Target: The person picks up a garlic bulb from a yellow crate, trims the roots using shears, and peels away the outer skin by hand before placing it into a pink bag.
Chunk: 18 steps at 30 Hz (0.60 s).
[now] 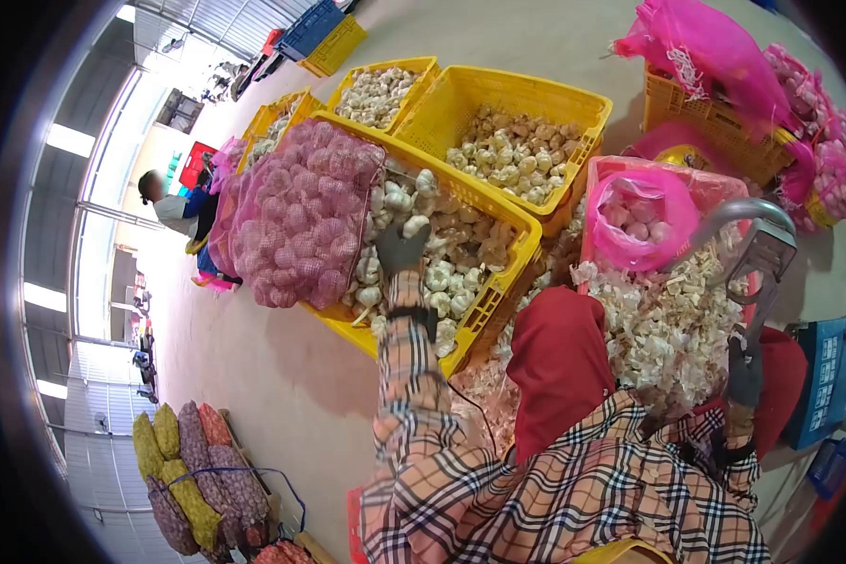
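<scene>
My left hand (pixel 401 248), in a dark glove, reaches into a yellow crate (pixel 484 324) of garlic, its fingers closed on a pale garlic bulb (pixel 415 226). Beside it, a pink mesh sack (pixel 301 214) full of bulbs lies over the crate's left part. My right hand (pixel 745 371), also gloved, is wrapped round the lower end of a grey metal tool (pixel 766 246) with a curved arm. Left of that tool, a pink bag (pixel 620 249) holding bulbs stands open above a heap of garlic skins (pixel 658 329).
More yellow crates (pixel 432 103) of garlic stand ahead. Pink sacks (pixel 724 66) are piled at the upper right. A blue device (pixel 822 381) is at the far right. Filled sacks (pixel 197 470) lie at the lower left. A person (pixel 183 209) is farther off on the left.
</scene>
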### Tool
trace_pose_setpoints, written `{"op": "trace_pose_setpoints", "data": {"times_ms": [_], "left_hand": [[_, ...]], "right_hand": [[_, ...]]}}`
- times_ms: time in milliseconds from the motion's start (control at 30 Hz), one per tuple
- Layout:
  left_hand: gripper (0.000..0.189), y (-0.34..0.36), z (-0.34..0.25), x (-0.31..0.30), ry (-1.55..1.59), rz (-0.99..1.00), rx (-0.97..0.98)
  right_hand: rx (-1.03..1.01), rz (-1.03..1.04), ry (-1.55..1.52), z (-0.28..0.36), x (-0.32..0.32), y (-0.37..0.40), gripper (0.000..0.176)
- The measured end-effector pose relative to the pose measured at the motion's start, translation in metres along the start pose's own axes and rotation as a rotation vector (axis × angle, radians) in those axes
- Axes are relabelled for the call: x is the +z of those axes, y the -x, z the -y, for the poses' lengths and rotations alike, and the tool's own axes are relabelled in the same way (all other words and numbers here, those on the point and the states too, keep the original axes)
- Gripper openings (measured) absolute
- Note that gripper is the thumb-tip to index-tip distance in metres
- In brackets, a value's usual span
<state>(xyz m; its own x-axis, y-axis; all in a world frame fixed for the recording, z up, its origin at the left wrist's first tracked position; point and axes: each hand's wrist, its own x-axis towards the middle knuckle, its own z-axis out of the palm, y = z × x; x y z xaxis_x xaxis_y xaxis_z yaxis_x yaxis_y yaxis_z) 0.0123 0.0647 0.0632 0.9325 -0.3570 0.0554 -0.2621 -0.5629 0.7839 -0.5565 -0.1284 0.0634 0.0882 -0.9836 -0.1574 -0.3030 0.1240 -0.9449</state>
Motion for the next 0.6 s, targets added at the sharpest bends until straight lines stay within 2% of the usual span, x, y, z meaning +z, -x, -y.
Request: {"op": "trace_pose_setpoints", "data": {"times_ms": [33,100,133,167,200,300,367,400,433,500,533,567,600], "left_hand": [[0.041,0.016,0.0,0.001,-0.285,-0.169,0.174],[0.036,0.072,-0.038,0.003,0.304,-0.126,0.144],[0.036,0.097,-0.059,0.002,0.512,0.003,0.086],[0.036,0.12,-0.078,0.003,0.723,0.139,0.023],[0.036,0.141,-0.097,0.007,0.928,0.289,0.075],[0.04,0.192,-0.135,0.043,0.961,0.65,-0.019],[0.053,0.23,-0.187,0.066,1.179,0.771,-0.24],[0.063,0.241,-0.201,0.079,1.102,0.849,-0.308],[0.061,0.251,-0.204,0.097,1.091,0.888,-0.391],[0.062,0.266,-0.204,0.127,0.938,0.97,-0.398],[0.064,0.273,-0.201,0.141,0.967,1.047,-0.333],[0.066,0.278,-0.203,0.148,0.995,1.118,-0.266],[0.068,0.282,-0.205,0.152,1.048,1.189,-0.281]], "right_hand": [[0.003,-0.009,-0.001,0.004,0.001,0.002,0.035],[-0.024,0.038,-0.023,0.006,0.001,0.001,0.034],[-0.129,0.019,0.01,-0.012,-0.002,-0.006,0.031],[-0.122,0.004,0.024,-0.014,-0.002,-0.006,0.031],[-0.147,0.005,0.138,-0.012,-0.002,-0.007,0.029],[-0.302,-0.023,0.345,0.009,0.0,0.001,0.027],[-0.108,0.041,0.184,0.027,-0.001,0.007,0.026],[0.046,0.08,0.244,0.039,-0.004,0.01,0.025],[0.205,0.116,0.296,0.054,-0.01,0.015,0.024],[0.248,0.21,0.071,0.086,-0.022,0.034,0.024],[0.329,0.279,-0.08,0.089,-0.028,0.037,0.026],[0.333,0.248,-0.071,0.095,-0.031,0.04,0.026],[0.403,0.294,-0.14,0.102,-0.033,0.043,0.028]]}}
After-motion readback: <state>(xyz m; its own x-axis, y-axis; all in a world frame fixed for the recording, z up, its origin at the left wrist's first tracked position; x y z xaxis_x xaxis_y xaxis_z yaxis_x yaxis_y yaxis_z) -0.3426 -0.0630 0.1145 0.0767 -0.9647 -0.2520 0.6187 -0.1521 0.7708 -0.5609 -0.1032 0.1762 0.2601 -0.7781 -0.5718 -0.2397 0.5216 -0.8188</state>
